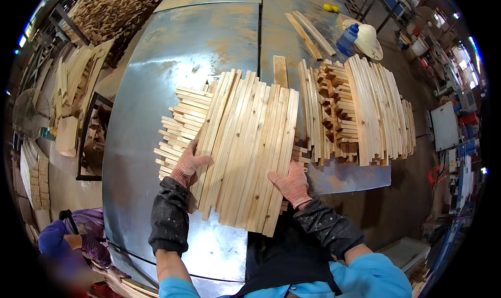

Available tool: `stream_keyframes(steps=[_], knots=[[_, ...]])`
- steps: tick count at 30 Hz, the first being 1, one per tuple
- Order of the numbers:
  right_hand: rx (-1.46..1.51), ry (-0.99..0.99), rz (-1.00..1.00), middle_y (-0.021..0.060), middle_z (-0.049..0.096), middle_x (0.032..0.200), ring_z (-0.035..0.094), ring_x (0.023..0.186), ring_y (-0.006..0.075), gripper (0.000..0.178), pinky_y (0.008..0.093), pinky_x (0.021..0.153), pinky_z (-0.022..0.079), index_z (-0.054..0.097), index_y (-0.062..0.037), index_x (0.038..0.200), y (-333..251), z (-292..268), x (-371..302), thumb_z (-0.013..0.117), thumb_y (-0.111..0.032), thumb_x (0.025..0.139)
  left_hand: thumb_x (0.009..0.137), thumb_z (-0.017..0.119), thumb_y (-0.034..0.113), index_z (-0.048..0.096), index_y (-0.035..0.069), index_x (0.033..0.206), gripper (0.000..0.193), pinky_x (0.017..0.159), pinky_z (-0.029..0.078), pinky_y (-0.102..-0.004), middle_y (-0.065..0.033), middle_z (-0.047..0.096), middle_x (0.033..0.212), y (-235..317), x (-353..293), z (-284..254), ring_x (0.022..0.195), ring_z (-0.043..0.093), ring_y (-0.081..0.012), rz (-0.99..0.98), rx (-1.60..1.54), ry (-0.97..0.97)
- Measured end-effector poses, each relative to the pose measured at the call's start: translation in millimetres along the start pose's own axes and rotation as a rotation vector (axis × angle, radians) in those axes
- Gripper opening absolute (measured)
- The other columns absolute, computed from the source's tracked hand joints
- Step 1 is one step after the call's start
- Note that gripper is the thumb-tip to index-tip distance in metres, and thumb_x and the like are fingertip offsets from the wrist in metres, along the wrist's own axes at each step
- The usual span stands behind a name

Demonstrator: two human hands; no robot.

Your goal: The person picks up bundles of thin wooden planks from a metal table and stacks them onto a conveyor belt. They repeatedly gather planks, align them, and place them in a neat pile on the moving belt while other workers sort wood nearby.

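The person's left hand point(189, 166) was curled around the left edge of a row of wood sticks point(245, 152) — thumb on top. The right hand point(293, 184) held the right edge the same way. The row was above sideways sticks point(180, 128) on the shiny table point(136, 115).

A: Colour check on the hands?
B: Left hand point(191, 164) and right hand point(292, 184): salmon-pink gloves. Sleeve covers point(169, 214) black, pale specks. Shirt point(378, 272) bright blue, apron point(287, 259) black.
A: Wood?
B: Middle strips point(245, 141) pale yellow, scattered brown knots. Right stack point(383, 110) similar cream-yellow, browner patches at its left.
A: Table point(141, 110)?
B: Silver-grey, rusty-brown smears far side.
A: Far right?
B: Bottle point(347, 39) blue, hat point(368, 41) cream, two round items point(327, 7) yellow.
A: Near left?
B: Co-worker's cap point(51, 236) blue, top point(94, 246) purple, patterned.
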State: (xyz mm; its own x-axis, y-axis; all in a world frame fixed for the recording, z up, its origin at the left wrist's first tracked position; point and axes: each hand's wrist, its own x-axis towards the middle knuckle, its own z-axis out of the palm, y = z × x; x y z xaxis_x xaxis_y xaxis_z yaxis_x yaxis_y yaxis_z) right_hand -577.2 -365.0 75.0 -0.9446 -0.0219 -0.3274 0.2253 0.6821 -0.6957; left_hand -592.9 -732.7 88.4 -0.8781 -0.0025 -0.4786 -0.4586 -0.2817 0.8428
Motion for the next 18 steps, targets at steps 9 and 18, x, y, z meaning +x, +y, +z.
stream_keyframes(steps=[9,18], knots=[[-0.199,-0.048,0.070,0.0268,0.067,0.127,0.067,0.118,0.0434,0.083,0.0493,0.100,0.056,0.062,0.0030,0.130,13,-4,3,0.086,-0.058,0.080,0.090,0.086,0.024,0.037,-0.004,0.163,0.092,0.113,0.049,-0.0380,-0.0201,0.061,0.146,-1,-2,22,0.130,0.062,-0.0288,0.110,0.501,0.038],[-0.030,-0.097,0.021,0.0257,0.067,0.128,0.067,0.118,0.0442,0.082,0.0496,0.101,0.056,0.063,0.0016,0.132,29,-4,8,0.086,-0.057,0.079,0.101,0.065,0.048,0.066,0.004,0.137,0.057,0.106,0.051,-0.0482,-0.0214,0.068,0.131,43,3,19,0.123,0.066,-0.0407,0.025,1.668,-0.068]])
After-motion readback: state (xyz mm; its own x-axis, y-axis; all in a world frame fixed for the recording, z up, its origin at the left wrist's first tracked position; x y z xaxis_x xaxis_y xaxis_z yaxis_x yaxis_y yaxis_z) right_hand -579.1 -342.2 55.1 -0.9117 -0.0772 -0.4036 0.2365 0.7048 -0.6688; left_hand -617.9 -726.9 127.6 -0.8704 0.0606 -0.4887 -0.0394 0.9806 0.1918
